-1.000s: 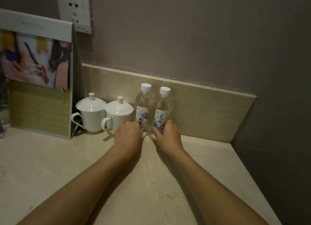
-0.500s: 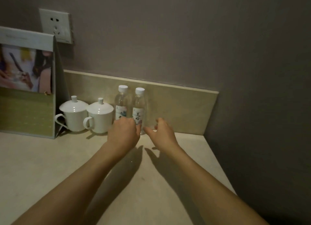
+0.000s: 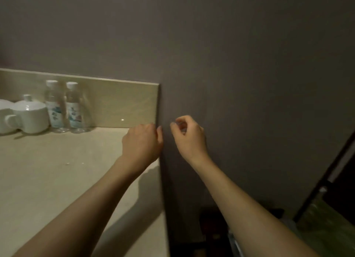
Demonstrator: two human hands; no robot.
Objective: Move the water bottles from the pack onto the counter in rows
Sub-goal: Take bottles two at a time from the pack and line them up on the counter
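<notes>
Two water bottles stand upright side by side on the counter, their white caps up and their printed labels facing out, set right against the beige backsplash at the back. They look to be touching each other, though the picture is blurred there and I cannot be sure. Just to their left sits a white lidded mug, its handle turned outward, close beside the nearer bottle; the rim of a second white cup shows at the very edge of the view. Both hands are empty and well apart from the bottles. The left hand hangs over the counter's right-hand edge, knuckles up and fingers curled loosely under, gripping nothing; it throws a soft shadow on the stone below. The right hand is out past the counter altogether, in front of the dark grey wall, its fingers half curled and the thumb near the fingertips, with nothing caught between them (so far as the dim light lets me see). Down in the lower right corner there is a dark frame and something greenish, too murky to name.
</notes>
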